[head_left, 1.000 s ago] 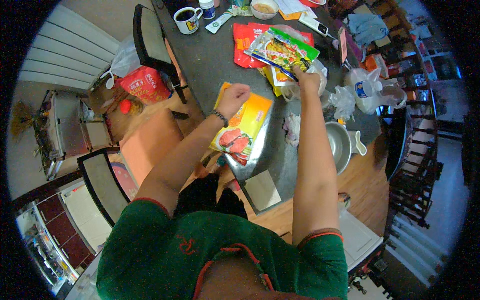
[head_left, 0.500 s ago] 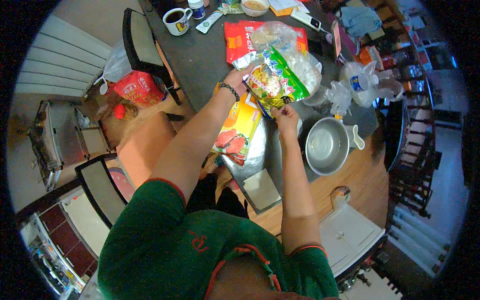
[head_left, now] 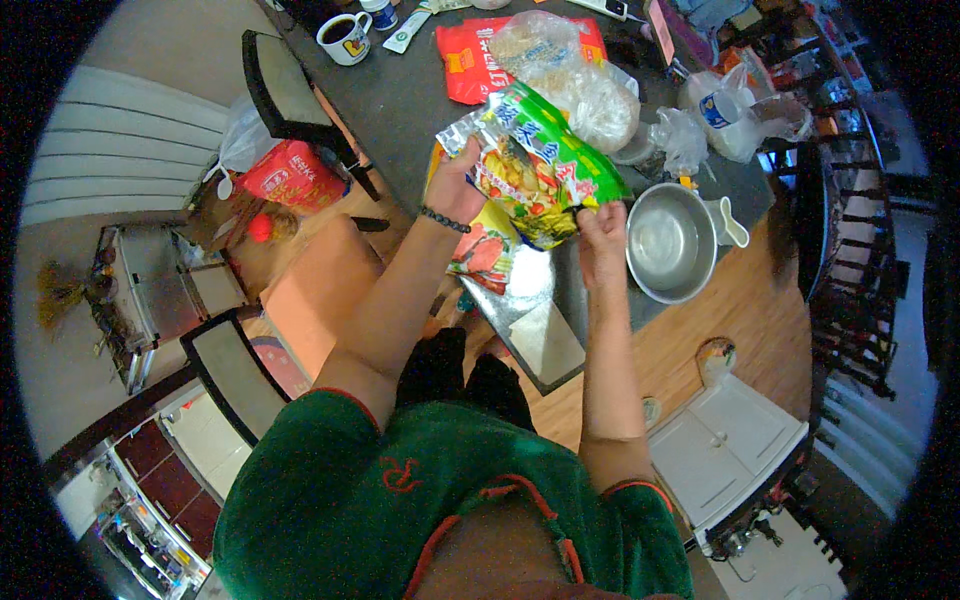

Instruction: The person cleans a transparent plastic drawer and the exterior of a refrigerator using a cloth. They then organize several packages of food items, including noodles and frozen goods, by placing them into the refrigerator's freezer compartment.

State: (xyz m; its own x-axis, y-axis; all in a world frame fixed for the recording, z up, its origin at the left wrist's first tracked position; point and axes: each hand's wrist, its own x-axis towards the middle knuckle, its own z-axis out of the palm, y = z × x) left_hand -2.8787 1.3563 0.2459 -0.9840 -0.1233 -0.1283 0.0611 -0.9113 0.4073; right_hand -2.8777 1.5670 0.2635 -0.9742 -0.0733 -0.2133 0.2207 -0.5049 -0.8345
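Head view shows the left hand (head_left: 458,190) and the right hand (head_left: 603,238) well apart, both closed on one green-edged pouch (head_left: 535,165). The left hand grips its silvery left end, thumb over the front, while the right hand pinches the lower right edge between thumb and fingers. The pouch is tilted, its printed face with a picture of food turned up, and it is held over the near part of the dark worktop (head_left: 395,110). A beaded bracelet (head_left: 445,220) circles the left wrist.

Partly hidden under the pouch and the left hand is a yellow packet (head_left: 485,245) with a picture of meat. Beyond the pouch lie a red packet (head_left: 465,65) and knotted clear bags (head_left: 605,110), one of which overlaps the red packet. Just to the right of the right hand stands a round metal pan (head_left: 670,243) with a pale handle (head_left: 732,222); farther right are more see-through bags (head_left: 735,115).

Near the far left edge stand a white mug (head_left: 345,45) of dark liquid and a white-and-blue bottle (head_left: 381,14), with a pale tube (head_left: 405,32) beside them. A flat whitish square (head_left: 548,340) lies at the nearest corner.
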